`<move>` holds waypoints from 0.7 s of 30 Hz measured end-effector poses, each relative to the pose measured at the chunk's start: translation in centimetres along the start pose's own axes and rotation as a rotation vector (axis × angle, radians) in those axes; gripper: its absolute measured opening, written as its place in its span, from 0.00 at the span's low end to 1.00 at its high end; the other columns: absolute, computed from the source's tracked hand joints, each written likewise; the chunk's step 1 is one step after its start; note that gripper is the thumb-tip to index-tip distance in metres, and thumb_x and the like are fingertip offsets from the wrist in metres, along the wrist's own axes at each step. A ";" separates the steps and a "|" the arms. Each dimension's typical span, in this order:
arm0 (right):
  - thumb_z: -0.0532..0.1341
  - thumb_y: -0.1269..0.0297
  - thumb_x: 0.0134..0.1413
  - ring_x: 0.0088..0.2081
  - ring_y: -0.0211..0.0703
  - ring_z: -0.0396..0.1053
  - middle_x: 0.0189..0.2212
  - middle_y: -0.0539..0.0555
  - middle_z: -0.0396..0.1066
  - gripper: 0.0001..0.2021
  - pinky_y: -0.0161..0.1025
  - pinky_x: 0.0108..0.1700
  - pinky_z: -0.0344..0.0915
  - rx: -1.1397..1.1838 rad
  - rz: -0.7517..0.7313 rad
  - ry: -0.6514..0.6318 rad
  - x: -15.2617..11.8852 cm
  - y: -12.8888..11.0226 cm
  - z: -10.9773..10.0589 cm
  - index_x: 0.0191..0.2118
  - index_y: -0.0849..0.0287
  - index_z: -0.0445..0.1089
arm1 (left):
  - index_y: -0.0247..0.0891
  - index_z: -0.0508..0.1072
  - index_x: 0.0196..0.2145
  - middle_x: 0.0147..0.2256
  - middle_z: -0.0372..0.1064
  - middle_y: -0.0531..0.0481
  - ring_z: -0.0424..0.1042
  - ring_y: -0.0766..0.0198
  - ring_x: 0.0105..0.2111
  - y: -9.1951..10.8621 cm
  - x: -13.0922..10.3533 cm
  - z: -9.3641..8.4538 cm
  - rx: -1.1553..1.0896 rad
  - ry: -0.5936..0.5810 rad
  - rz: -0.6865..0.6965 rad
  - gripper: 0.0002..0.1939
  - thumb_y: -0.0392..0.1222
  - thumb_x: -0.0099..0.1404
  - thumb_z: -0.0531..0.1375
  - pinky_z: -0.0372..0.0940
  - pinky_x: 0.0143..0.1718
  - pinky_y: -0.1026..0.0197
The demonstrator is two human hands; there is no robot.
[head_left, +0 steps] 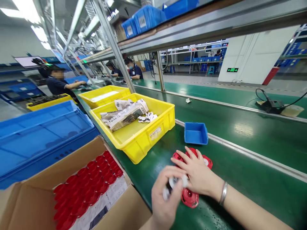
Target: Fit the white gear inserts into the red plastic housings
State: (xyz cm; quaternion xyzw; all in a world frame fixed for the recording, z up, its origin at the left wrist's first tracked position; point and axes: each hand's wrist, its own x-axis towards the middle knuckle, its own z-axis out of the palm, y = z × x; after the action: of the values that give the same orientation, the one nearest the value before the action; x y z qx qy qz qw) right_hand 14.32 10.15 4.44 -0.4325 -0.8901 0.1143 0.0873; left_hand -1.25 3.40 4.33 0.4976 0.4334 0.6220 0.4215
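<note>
Head view: white pieces (173,182), several, slightly blurred, in the left hand (163,204); its grip is closed around them, just above the surface (153,153). Red parts (190,198), a small cluster (round-bodied, with lobed rims), on the green surface beneath and around the right hand (198,172). Right grip: open, fingers spread over the cluster, palm down; one metal bracelet (223,193) at the wrist. Blue tray (196,138), one, small, just beyond the cluster. Yellow bin (141,145), one, left of the tray, containing crumpled newspaper (129,116) and a heap of white parts (148,117); second yellow bin (105,92) behind. Cardboard box (35,201), open, near left, holding red discs (87,185) in rows (paper shows beneath them). Blue crates (43,127), beside the box. Background: co-workers seated along the line.
</note>
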 end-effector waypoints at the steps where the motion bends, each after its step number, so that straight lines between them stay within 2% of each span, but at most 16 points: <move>1: 0.56 0.39 0.64 0.69 0.79 0.44 0.71 0.60 0.50 0.33 0.82 0.62 0.44 -0.011 -0.006 0.005 0.0 -0.2 0.3 0.69 0.47 0.58 | 0.42 0.78 0.34 0.37 0.76 0.46 0.73 0.59 0.37 -0.1 0.9 -0.4 0.003 0.145 -0.033 0.09 0.50 0.64 0.65 0.66 0.43 0.60; 4: 0.54 0.39 0.65 0.70 0.76 0.44 0.71 0.60 0.50 0.31 0.80 0.63 0.44 -0.028 -0.014 0.043 -0.4 -0.5 0.9 0.69 0.46 0.59 | 0.40 0.76 0.35 0.38 0.75 0.48 0.72 0.62 0.39 -1.2 3.2 -0.6 -0.164 0.377 -0.193 0.14 0.50 0.57 0.70 0.66 0.42 0.63; 7: 0.54 0.41 0.66 0.70 0.74 0.46 0.70 0.59 0.51 0.30 0.79 0.63 0.46 -0.046 -0.006 0.058 -1.1 -0.4 1.0 0.68 0.47 0.61 | 0.38 0.74 0.34 0.36 0.76 0.49 0.74 0.63 0.39 -2.6 4.4 0.1 -0.359 0.434 -0.313 0.19 0.49 0.49 0.74 0.67 0.44 0.63; 11: 0.53 0.44 0.68 0.69 0.73 0.48 0.70 0.61 0.53 0.28 0.78 0.63 0.47 -0.072 -0.002 0.100 -2.2 -0.1 0.9 0.68 0.47 0.61 | 0.36 0.73 0.35 0.35 0.77 0.46 0.76 0.62 0.37 -3.6 4.5 1.6 -0.388 0.407 -0.392 0.20 0.47 0.48 0.73 0.68 0.42 0.61; 15: 0.54 0.46 0.69 0.68 0.74 0.50 0.70 0.61 0.53 0.27 0.78 0.62 0.48 -0.098 0.017 0.125 -3.9 0.7 0.9 0.67 0.48 0.61 | 0.37 0.72 0.35 0.35 0.77 0.48 0.75 0.63 0.37 -4.0 4.1 3.5 -0.366 0.347 -0.423 0.20 0.47 0.48 0.72 0.67 0.42 0.62; 21: 0.53 0.46 0.70 0.69 0.73 0.49 0.70 0.62 0.53 0.27 0.76 0.63 0.47 -0.160 0.115 0.103 -8.8 2.8 0.0 0.67 0.52 0.62 | 0.37 0.73 0.34 0.34 0.75 0.49 0.73 0.65 0.34 -4.5 2.5 8.4 -0.369 0.167 -0.463 0.18 0.47 0.49 0.71 0.65 0.38 0.63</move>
State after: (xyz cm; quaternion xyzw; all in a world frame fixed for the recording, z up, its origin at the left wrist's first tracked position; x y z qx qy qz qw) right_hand 21.83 4.86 3.17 -0.4939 -0.8643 0.0253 0.0915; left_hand 7.07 8.02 1.77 0.2476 0.4482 0.6163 0.5983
